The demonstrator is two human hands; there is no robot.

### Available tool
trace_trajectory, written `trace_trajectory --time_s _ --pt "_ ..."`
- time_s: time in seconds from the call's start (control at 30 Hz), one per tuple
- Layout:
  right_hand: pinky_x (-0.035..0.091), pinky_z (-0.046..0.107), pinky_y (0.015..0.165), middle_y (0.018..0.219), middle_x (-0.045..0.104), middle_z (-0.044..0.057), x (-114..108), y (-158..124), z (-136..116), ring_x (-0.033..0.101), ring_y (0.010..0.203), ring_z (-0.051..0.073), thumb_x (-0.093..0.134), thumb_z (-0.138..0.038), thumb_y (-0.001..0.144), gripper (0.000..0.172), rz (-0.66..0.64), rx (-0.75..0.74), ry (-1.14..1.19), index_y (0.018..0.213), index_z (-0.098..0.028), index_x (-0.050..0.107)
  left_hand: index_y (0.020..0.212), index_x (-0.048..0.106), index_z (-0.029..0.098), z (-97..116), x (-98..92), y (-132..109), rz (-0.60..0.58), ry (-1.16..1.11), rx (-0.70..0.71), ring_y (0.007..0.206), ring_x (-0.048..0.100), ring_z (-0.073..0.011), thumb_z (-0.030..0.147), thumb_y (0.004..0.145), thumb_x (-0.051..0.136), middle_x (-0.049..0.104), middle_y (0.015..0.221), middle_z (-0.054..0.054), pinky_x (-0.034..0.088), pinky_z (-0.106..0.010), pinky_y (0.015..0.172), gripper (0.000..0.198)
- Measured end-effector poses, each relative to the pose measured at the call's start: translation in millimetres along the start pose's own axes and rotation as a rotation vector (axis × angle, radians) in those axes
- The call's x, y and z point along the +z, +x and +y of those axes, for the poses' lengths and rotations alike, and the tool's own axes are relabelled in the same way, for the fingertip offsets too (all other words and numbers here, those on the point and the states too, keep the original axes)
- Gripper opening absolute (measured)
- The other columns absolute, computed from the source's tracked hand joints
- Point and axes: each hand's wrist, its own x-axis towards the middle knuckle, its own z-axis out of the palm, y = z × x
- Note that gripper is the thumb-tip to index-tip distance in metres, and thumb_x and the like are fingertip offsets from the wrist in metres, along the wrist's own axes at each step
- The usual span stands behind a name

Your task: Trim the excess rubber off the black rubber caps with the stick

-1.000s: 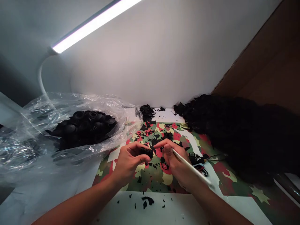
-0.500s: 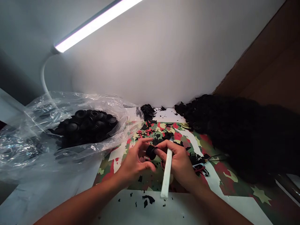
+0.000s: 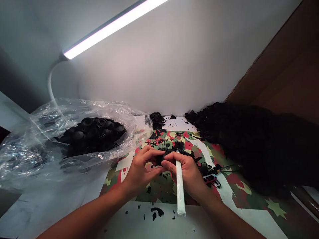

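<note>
Between my fingertips is a small black ribbed rubber part [image 3: 159, 160], mostly hidden by the fingers. My left hand [image 3: 139, 167] curls round it from the left, thumb and fingers closed in on it. My right hand [image 3: 188, 171] grips a tool with a long white-wrapped handle [image 3: 180, 191], which points down toward me; its working end is hard to make out. The right thumb and forefinger also meet at the rubber part. Black scraps [image 3: 157, 212] lie on the white surface and on the camouflage-patterned sheet [image 3: 171, 194] beneath my hands.
A clear plastic bag [image 3: 32, 159] on the left holds many black ribbed parts [image 3: 93, 132]. A large black heap [image 3: 261, 146] fills the right side, by a brown cardboard panel [image 3: 279, 69]. Scissors [image 3: 211, 179] lie right of my hand. A lit lamp [image 3: 112, 31] hangs above.
My left thumb and fingers have closed in on the rubber part from a wider spread. The white handle has swung slightly right at its near end.
</note>
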Motion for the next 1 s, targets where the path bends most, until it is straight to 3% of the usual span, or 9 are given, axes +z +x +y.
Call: trace_trajectory --time_s 0.2,0.4,0.57,0.63,0.73,0.8,0.9,1.0 --pt "0.019 0.023 0.043 0.053 0.039 -0.007 4.2 -1.8 -2.9 0.024 0.048 0.008 0.072 -0.057 0.082 0.046 -0.026 0.088 0.149 0.064 -0.018 0.055 0.105 0.080 0.023 2.5 -3.4 1.7 0.075 0.066 0.123 0.068 0.065 -0.0158 0.021 0.070 0.090 0.073 0.086 -0.004 0.057 -0.029 0.067 0.036" --pt "0.019 0.024 0.047 0.053 0.031 -0.008 4.7 -3.0 -9.6 0.022 0.052 0.009 0.073 -0.054 0.079 0.051 -0.016 0.184 0.357 0.059 -0.021 0.040 0.093 0.084 0.024 8.0 -6.5 5.1 0.121 -0.061 0.093 0.083 0.070 -0.0211 0.027 0.067 0.092 0.076 0.092 -0.008 0.059 -0.029 0.070 0.028" --pt "0.016 0.025 0.047 0.053 0.030 -0.008 3.4 -2.1 -8.8 0.019 0.050 0.008 0.070 -0.056 0.081 0.053 -0.113 0.208 0.376 0.058 -0.022 0.037 0.080 0.084 0.021 10.5 -7.5 4.6 0.096 -0.169 -0.055 0.060 0.062 -0.0156 0.030 0.069 0.089 0.069 0.070 -0.004 0.053 -0.027 0.056 0.015" --pt "0.016 0.024 0.046 0.054 0.032 -0.008 -1.3 1.6 -4.0 0.019 0.049 0.008 0.067 -0.058 0.084 0.048 -0.081 0.178 0.293 0.063 -0.021 0.044 0.077 0.083 0.018 10.2 -9.8 5.4 0.036 -0.178 -0.141 0.054 0.058 -0.0137 0.033 0.072 0.087 0.065 0.063 -0.003 0.050 -0.026 0.051 0.016" --pt "0.023 0.024 0.047 0.058 0.038 -0.007 -12.4 7.7 0.7 0.027 0.050 0.011 0.056 -0.061 0.092 0.041 0.082 0.009 0.175 0.085 -0.020 0.060 0.070 0.081 0.017 8.1 -13.9 8.0 -0.028 -0.149 -0.204 0.056 0.056 -0.0136 0.033 0.075 0.085 0.062 0.056 -0.002 0.047 -0.024 0.053 0.017" --pt "0.031 0.025 0.050 0.061 0.044 -0.005 -19.0 8.5 -0.2 0.035 0.053 0.012 0.043 -0.060 0.099 0.045 0.135 -0.102 0.127 0.100 -0.021 0.065 0.068 0.080 0.017 6.8 -15.3 9.7 -0.062 -0.165 -0.244 0.056 0.055 -0.0128 0.033 0.074 0.085 0.062 0.056 -0.001 0.045 -0.023 0.053 0.018" --pt "0.043 0.028 0.060 0.070 0.054 0.000 -22.8 3.4 -3.8 0.051 0.064 0.016 0.037 -0.057 0.103 0.050 0.104 -0.179 -0.020 0.107 -0.022 0.072 0.066 0.078 0.017 6.2 -15.6 11.1 -0.103 -0.241 -0.320 0.051 0.053 -0.0109 0.033 0.071 0.086 0.060 0.059 0.000 0.044 -0.023 0.050 0.019" --pt "0.051 0.030 0.067 0.086 0.068 0.005 -19.7 -3.6 -4.5 0.064 0.078 0.020 0.054 -0.053 0.098 0.038 0.054 -0.181 -0.126 0.113 -0.023 0.072 0.066 0.079 0.017 6.0 -15.8 11.5 -0.131 -0.255 -0.353 0.054 0.053 -0.0115 0.034 0.069 0.086 0.060 0.062 0.000 0.045 -0.023 0.051 0.019"
